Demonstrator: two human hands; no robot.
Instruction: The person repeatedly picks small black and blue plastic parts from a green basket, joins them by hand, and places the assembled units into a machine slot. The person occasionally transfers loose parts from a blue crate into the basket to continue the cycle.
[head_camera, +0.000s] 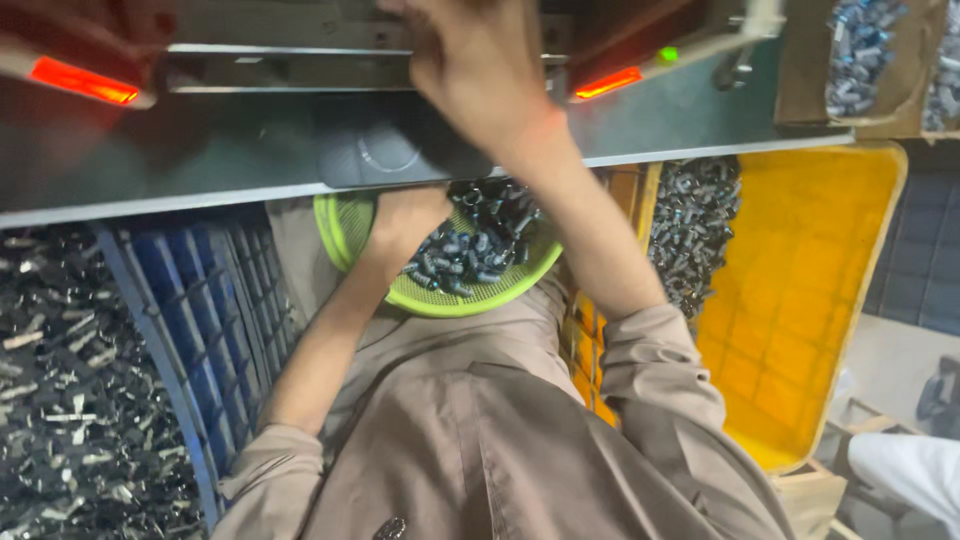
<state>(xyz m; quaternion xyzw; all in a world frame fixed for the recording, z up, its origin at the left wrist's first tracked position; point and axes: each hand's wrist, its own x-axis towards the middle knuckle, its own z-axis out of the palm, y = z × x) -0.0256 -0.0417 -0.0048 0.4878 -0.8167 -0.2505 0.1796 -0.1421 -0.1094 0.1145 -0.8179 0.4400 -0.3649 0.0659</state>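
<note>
Reaching right hand (475, 75) loosely curled at machine (300, 60), left hand (405, 215) resting in green basket (345, 235), grip hidden

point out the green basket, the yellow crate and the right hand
green basket (440, 300), head view, on its lower rim
yellow crate (800, 300), head view, on its bare inner floor
right hand (470, 65), head view, on the back of the hand

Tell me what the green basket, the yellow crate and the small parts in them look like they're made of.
Green basket: likely moulded plastic, going by its bright uniform colour and fine mesh.
Yellow crate: probably matte plastic, with a gridded floor and thick rim.
Small parts: apparently metal, dark grey with bright glints.
The left hand reaches into the basket.
</note>
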